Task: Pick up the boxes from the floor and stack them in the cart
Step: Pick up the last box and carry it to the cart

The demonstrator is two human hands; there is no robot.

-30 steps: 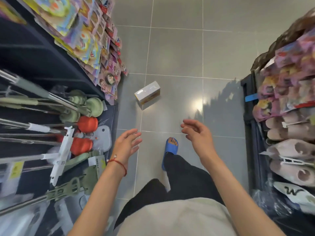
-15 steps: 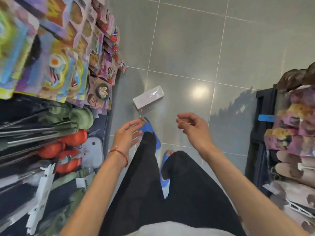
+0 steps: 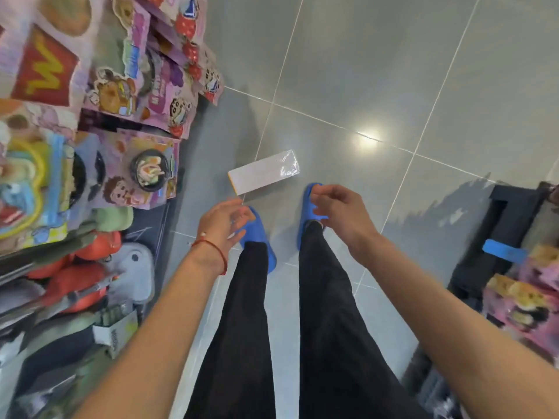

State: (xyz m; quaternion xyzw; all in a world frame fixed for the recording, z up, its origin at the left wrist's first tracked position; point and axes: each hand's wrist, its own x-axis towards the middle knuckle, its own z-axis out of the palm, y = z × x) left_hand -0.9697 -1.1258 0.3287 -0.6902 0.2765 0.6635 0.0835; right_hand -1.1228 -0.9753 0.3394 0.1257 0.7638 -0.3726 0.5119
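My left hand [image 3: 225,220] and right hand [image 3: 338,211], loosely curled and empty, should clasp the box [image 3: 264,172] by its 2 short ends.

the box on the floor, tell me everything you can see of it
The box is a long, flat, pale carton, white to faintly lilac, with a glossy wrap glinting at its right end and a thin orange edge at its left. It lies flat and slanted on the grey tiled floor, across a grout line, ahead of the blue slippers. Neither hand holds it; the left hand is nearest.
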